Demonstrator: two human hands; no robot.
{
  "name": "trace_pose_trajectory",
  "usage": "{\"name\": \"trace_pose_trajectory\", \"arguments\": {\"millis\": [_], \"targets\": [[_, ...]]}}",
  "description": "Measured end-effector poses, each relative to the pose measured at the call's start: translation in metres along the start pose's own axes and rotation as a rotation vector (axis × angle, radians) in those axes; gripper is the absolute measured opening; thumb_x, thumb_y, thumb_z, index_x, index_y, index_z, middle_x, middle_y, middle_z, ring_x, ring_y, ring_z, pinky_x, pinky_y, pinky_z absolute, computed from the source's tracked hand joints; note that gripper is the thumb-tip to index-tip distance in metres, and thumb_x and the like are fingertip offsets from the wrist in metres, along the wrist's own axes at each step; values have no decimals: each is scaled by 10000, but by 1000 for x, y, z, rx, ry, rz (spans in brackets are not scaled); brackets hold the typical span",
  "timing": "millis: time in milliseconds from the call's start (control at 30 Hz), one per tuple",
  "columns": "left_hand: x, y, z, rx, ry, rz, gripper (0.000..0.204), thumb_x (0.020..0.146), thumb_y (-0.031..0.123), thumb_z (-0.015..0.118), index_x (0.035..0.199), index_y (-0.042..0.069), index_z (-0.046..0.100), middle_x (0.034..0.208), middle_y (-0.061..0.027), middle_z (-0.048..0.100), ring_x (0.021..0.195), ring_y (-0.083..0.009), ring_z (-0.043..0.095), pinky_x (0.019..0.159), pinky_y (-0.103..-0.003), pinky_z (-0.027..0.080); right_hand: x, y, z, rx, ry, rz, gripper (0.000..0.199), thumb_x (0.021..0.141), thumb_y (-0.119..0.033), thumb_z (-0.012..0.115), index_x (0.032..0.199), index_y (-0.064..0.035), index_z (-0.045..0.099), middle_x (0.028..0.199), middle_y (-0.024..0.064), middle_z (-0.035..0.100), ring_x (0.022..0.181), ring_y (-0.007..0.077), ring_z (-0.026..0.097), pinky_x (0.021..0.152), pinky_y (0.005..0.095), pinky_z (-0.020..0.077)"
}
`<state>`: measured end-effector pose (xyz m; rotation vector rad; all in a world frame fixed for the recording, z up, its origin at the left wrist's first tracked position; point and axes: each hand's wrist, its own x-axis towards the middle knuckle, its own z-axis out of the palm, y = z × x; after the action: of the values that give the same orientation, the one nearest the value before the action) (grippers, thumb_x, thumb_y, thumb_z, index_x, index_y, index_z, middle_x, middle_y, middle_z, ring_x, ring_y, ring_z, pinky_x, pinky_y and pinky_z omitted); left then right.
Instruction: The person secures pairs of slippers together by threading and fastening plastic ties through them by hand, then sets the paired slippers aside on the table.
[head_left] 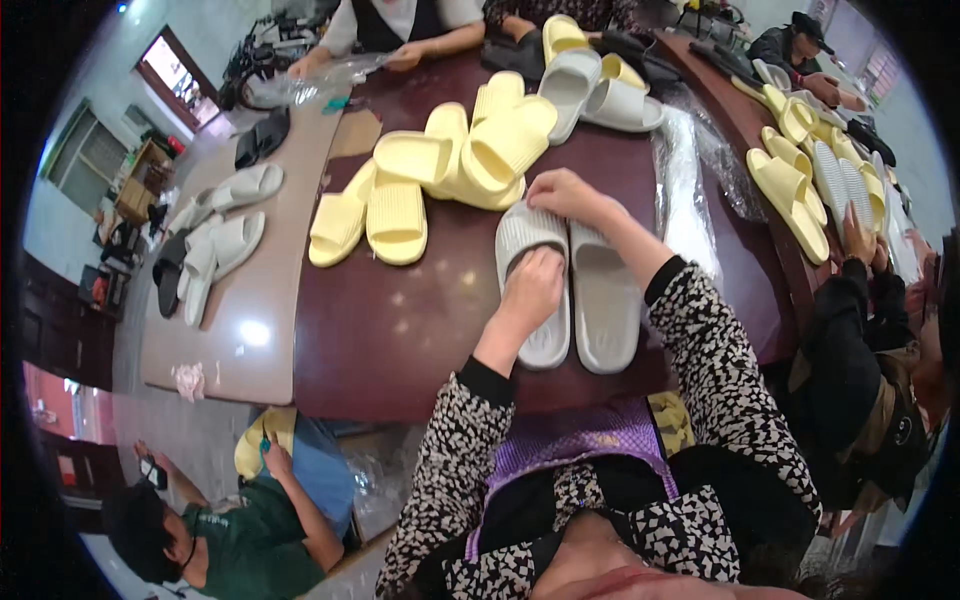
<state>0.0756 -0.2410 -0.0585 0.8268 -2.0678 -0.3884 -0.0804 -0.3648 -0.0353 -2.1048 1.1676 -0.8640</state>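
A pair of light grey slippers lies side by side on the dark red table in front of me, toes pointing away. My left hand (535,287) has its fingers curled into the foot opening of the left grey slipper (545,345), under the ribbed strap. At that slipper's toe end, my right hand (572,195) is closed, fingertips pressed at the front edge of the strap. The right forearm passes over the right grey slipper (607,320) and covers part of its strap. Just what the fingertips pinch is hidden.
Yellow slippers (397,220) are heaped beyond my left hand, with more grey slippers (620,105) behind. Clear plastic bags (685,190) lie to the right. Grey and black slippers sit on a tan table (225,350) at left. Co-workers handle slippers and plastic around the tables.
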Motion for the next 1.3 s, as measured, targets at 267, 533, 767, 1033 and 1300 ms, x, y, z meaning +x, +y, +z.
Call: {"name": "trace_pose_trajectory", "arguments": {"millis": [267,533,767,1033,1300], "targets": [[4,11,-6,-45,192,59,135,811,-9,537,941,-12,571,894,-181,594,792,-334,584,697,-389,473,-22,-4,-12,536,287,336,88,783,-59,584,836,8,608,725,35,616,655,88,559,615,217,456],[22,30,-32,-133,286,-142,178,830,2,534,999,-19,587,879,-125,624,723,-179,608,655,-282,484,-70,-27,-17,539,312,172,74,810,-37,558,864,4,589,776,35,605,685,81,556,633,214,457],[50,1,-30,-519,-107,-549,202,810,56,559,985,-41,589,815,-113,649,674,-148,605,612,-278,483,-83,-50,11,698,332,70,57,829,-33,550,843,1,593,744,25,600,674,80,555,608,228,454],[55,3,-24,-558,-56,-680,119,838,70,579,908,-16,621,682,3,586,567,-39,494,505,-180,378,-92,-43,2,676,432,97,97,834,-19,560,911,14,609,833,18,615,775,79,560,702,210,452],[43,-1,-27,-944,101,-793,83,847,97,606,881,27,636,659,16,580,513,-6,449,450,-153,329,-103,-57,6,496,443,122,111,813,-49,594,903,3,633,792,29,636,713,82,559,661,221,445]]}}
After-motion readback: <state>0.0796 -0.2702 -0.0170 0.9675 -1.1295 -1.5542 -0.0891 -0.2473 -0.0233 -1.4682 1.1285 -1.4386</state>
